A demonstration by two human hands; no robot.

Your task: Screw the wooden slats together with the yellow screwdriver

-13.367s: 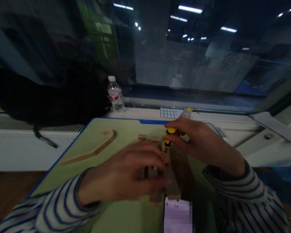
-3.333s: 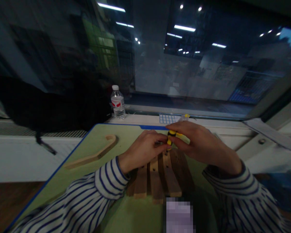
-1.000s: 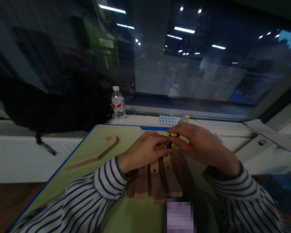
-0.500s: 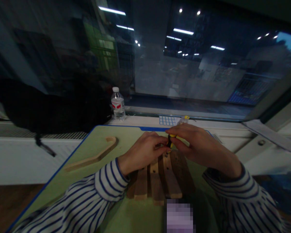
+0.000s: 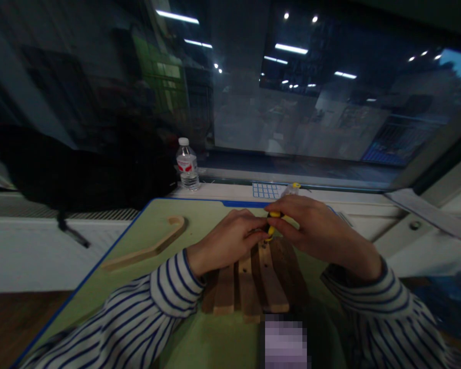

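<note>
My right hand (image 5: 311, 225) is closed, thumb and fingers pinching the top of a short yellow-and-black screwdriver (image 5: 271, 230). The screwdriver stands upright over the far end of the rightmost wooden slat (image 5: 272, 287), where a dark screw or hole shows just below it. My left hand (image 5: 230, 238) is closed too, its thumb and index finger pressed round the lower part of the screwdriver. That hand covers the far ends of the other slats. Three slats with dark screws or holes fan toward me, including the middle slat (image 5: 249, 292), on a darker wooden piece (image 5: 292, 271).
A hooked wooden piece (image 5: 153, 248) lies on the left of the green, blue-edged table (image 5: 211, 338). A phone (image 5: 286, 341) lies at the near edge. On the windowsill stand a water bottle (image 5: 188, 166) and a small yellow-topped bag (image 5: 292, 188). A black bag (image 5: 80, 169) sits left.
My left hand has moved from above the slats to the screwdriver and stays there. The screwdriver's yellow and black sides have turned between frames, while the slats stay in place.
</note>
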